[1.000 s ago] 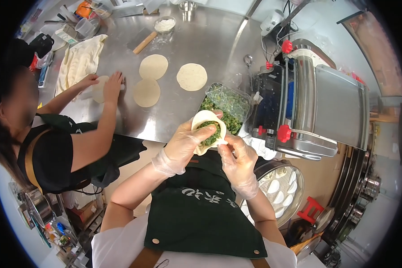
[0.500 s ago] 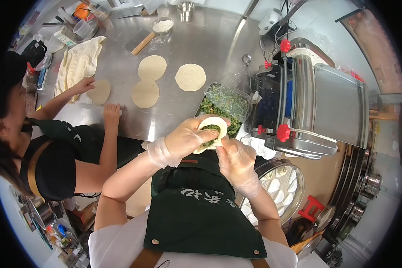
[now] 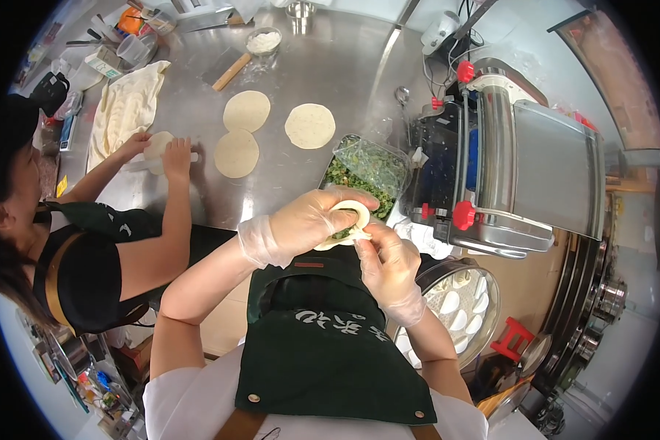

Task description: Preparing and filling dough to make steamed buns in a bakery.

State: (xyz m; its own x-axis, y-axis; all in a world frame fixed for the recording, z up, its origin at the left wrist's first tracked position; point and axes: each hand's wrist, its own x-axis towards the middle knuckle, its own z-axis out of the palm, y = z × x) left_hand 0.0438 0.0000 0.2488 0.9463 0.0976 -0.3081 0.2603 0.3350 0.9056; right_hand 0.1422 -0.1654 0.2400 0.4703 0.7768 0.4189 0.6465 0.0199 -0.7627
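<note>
A round dough wrapper [image 3: 363, 213] with green filling inside is cupped in my gloved left hand [image 3: 301, 222], the thumb pressed over the filling. My gloved right hand [image 3: 390, 262] pinches gathered folds at the wrapper's right edge between thumb and fingers. Both hands are just in front of the table edge. Right beyond them is a clear container of chopped green filling [image 3: 345, 174], partly covered by plastic film. Flat dough rounds lie farther off: one to the right [image 3: 310, 126] and a touching pair, the upper one [image 3: 247, 111] and the lower one [image 3: 236, 154].
At left a co-worker handles a dough round [image 3: 156, 149] and a pale rolling pin [image 3: 195, 158]. Beyond lie a dough sheet [image 3: 128, 106], a wooden-handled scraper [image 3: 232, 72] and a flour bowl [image 3: 263, 42]. A roller machine [image 3: 497, 158] stands right; a round tray [image 3: 497, 297] holds white pieces below.
My right fingers have gathered more of the wrapper's edge, and its opening looks smaller. The co-worker's right hand has moved up and left, with the rolling pin, onto the dough round.
</note>
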